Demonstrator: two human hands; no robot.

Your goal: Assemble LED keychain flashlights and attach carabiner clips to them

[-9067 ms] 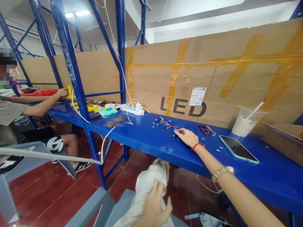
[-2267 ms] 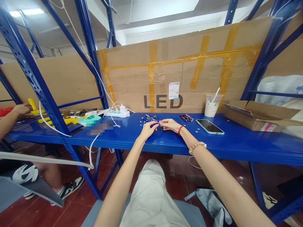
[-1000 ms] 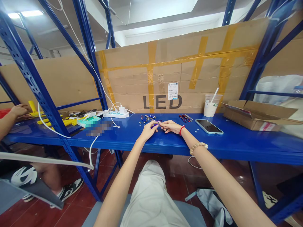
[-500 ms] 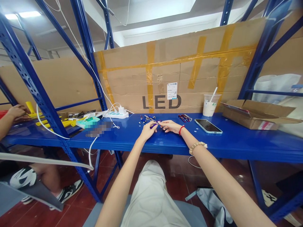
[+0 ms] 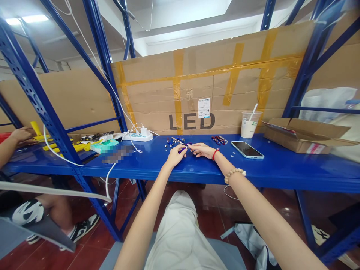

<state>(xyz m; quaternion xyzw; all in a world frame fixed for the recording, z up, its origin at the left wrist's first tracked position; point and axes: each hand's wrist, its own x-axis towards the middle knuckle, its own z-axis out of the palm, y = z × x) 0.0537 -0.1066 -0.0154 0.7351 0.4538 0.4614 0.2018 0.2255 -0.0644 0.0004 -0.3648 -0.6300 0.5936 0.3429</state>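
Observation:
At the middle of the blue table, my left hand (image 5: 174, 156) is closed on a small purple-blue piece (image 5: 182, 150) with a shiny metal part. Fingers of my right hand (image 5: 204, 150) are bent and pinched together at the right end of that piece; what exactly they grip is too small to make out. Just behind the hands lies a loose group of small blue and silver parts (image 5: 174, 141). A cluster of small dark red and silver pieces (image 5: 219, 140) lies behind and to the right of my right hand.
A phone (image 5: 247, 149), a plastic cup with a straw (image 5: 249, 127) and an open cardboard box (image 5: 298, 138) stand at the right. A white power strip (image 5: 137, 136) with cables lies left. Another person's hand (image 5: 22, 134) is beyond the blue rack post (image 5: 53, 108).
My hands keep nearly the same place and grip. The other person's hand at the far left has shifted slightly.

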